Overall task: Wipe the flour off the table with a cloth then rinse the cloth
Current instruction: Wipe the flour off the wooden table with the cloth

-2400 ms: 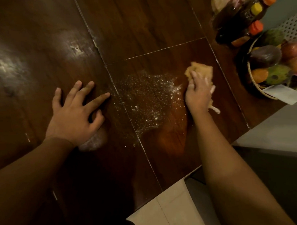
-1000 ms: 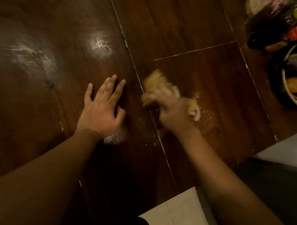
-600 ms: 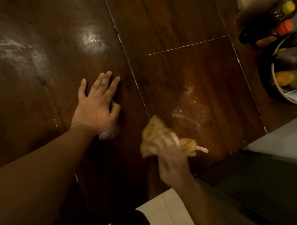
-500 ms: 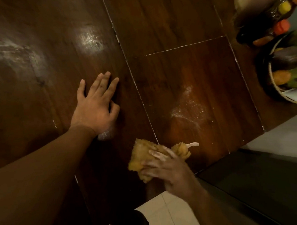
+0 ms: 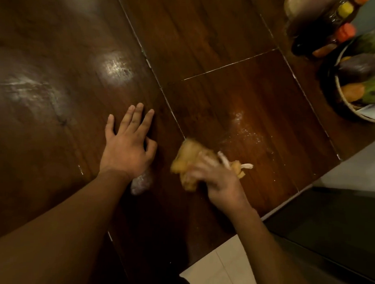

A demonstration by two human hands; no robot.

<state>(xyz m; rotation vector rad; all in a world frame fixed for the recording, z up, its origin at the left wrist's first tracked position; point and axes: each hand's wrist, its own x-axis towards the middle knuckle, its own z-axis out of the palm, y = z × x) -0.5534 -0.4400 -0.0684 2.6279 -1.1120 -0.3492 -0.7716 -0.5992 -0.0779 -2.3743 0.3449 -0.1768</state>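
A yellow cloth (image 5: 187,161) is bunched on the dark wooden table (image 5: 207,32), and my right hand (image 5: 219,181) grips it, blurred by motion. Just right of the cloth lies a thin streak of white flour (image 5: 243,133) on the reddish panel. My left hand (image 5: 128,146) rests flat on the table to the left of the cloth, fingers spread, holding nothing. A small whitish smear (image 5: 140,182) shows beside my left wrist.
A basket of fruit (image 5: 358,84) stands at the far right edge, with dark bottles (image 5: 326,25) with orange and yellow caps behind it. The table's near edge (image 5: 286,200) runs diagonally at lower right above pale floor tiles (image 5: 216,268). Dull smudges (image 5: 24,87) mark the left of the tabletop.
My right hand swept the cloth across the flour from right to left and down to the table's edge, then back up a little. The flour patch shrank to a thin streak. My left hand stayed put.
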